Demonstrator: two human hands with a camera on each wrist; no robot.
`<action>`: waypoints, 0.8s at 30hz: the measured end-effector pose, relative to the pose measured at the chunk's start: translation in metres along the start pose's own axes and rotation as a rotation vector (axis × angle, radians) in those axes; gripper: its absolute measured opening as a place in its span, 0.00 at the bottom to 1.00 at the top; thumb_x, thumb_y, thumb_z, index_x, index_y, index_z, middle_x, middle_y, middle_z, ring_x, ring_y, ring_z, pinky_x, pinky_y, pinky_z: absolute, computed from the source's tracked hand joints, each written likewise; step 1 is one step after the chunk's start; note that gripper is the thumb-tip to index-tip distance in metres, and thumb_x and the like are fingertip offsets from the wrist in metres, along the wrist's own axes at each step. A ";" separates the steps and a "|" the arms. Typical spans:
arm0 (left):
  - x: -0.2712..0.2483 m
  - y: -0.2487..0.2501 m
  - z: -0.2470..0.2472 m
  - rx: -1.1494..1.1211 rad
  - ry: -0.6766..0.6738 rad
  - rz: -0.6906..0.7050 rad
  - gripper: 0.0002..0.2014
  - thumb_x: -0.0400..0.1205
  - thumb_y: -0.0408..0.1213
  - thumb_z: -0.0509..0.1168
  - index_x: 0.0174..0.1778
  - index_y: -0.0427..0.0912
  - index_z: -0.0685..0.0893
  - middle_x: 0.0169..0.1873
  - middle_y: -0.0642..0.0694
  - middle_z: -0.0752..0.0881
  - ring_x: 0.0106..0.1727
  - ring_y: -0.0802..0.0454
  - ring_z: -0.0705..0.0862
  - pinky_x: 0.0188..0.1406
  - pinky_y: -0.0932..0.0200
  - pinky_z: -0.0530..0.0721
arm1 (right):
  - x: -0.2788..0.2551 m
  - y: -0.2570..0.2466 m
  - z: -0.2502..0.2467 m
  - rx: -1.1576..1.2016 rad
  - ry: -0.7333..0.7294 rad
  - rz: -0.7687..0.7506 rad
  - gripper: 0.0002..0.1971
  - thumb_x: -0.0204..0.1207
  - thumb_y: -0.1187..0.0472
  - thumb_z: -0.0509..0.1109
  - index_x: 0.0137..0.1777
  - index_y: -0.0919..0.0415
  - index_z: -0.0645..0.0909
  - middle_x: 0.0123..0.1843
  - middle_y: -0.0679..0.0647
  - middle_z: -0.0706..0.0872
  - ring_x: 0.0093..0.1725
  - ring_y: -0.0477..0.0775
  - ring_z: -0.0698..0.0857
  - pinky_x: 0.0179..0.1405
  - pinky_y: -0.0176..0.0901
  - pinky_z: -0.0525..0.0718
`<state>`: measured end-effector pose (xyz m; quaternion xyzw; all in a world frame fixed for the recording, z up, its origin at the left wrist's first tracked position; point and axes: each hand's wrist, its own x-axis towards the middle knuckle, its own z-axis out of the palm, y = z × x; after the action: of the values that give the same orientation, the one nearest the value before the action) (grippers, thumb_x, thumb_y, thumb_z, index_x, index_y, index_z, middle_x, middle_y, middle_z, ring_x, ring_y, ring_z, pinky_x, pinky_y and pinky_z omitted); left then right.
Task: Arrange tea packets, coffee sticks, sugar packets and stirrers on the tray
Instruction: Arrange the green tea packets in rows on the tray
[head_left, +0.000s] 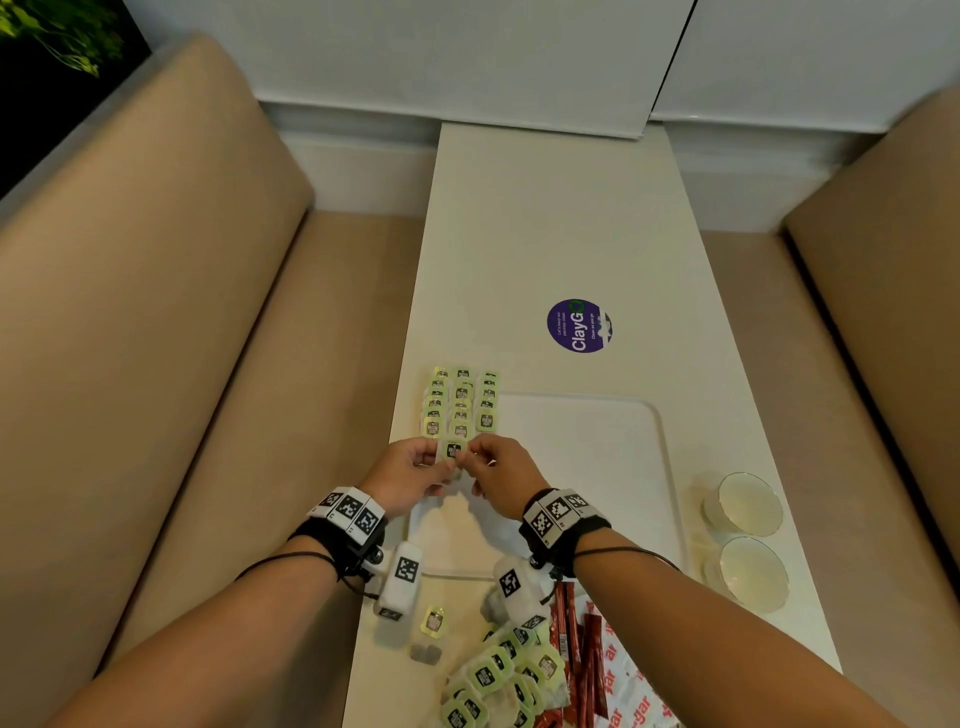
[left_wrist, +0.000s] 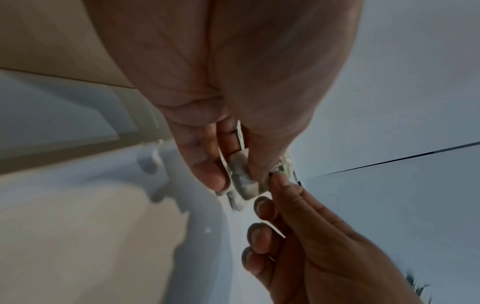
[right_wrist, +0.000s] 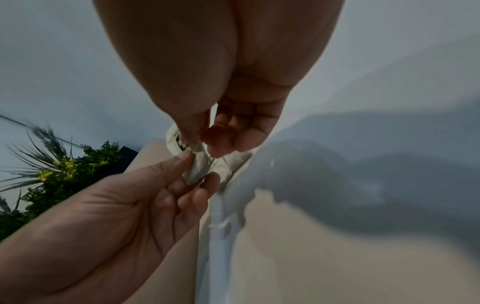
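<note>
Both hands meet over the left part of the white tray (head_left: 597, 410) and pinch one green tea packet (head_left: 453, 450) between them. My left hand (head_left: 415, 470) holds its left side, my right hand (head_left: 493, 470) its right side. In the left wrist view the tea packet (left_wrist: 241, 181) sits between thumb and fingers; the right wrist view shows the tea packet (right_wrist: 197, 166) pinched from both sides. Three rows of tea packets (head_left: 461, 402) lie at the tray's far left. A loose pile of tea packets (head_left: 498, 675), red coffee sticks (head_left: 576, 639) and sugar packets (head_left: 623, 696) lies near the table's front edge.
Two glass bowls (head_left: 748, 540) stand at the table's right edge. A single tea packet (head_left: 434, 621) lies by the left edge. A purple round sticker (head_left: 579, 326) marks the table further back. Beige bench seats (head_left: 156, 364) flank the narrow table.
</note>
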<state>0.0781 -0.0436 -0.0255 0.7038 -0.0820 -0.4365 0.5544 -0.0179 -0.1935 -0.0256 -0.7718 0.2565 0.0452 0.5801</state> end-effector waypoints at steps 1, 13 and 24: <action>0.001 -0.001 0.000 0.022 0.006 -0.003 0.08 0.81 0.28 0.73 0.56 0.40 0.88 0.44 0.42 0.92 0.44 0.51 0.89 0.39 0.62 0.86 | 0.000 0.000 -0.001 0.014 0.021 0.001 0.10 0.85 0.54 0.71 0.42 0.54 0.82 0.33 0.46 0.85 0.27 0.46 0.84 0.34 0.41 0.81; 0.006 -0.006 0.001 0.164 0.087 0.038 0.05 0.81 0.27 0.73 0.48 0.40 0.86 0.37 0.42 0.88 0.36 0.51 0.86 0.35 0.62 0.83 | 0.000 0.013 -0.010 -0.121 0.041 0.093 0.12 0.85 0.54 0.70 0.40 0.58 0.84 0.40 0.61 0.89 0.35 0.57 0.88 0.38 0.40 0.86; 0.025 -0.005 0.001 0.723 0.146 0.209 0.13 0.76 0.29 0.72 0.39 0.55 0.83 0.36 0.51 0.86 0.39 0.52 0.85 0.44 0.56 0.86 | 0.015 0.022 -0.021 -0.329 0.094 0.245 0.14 0.83 0.50 0.71 0.36 0.54 0.85 0.38 0.52 0.90 0.40 0.56 0.89 0.42 0.46 0.86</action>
<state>0.0909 -0.0578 -0.0431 0.8710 -0.2622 -0.2694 0.3162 -0.0199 -0.2224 -0.0431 -0.8205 0.3642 0.1207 0.4237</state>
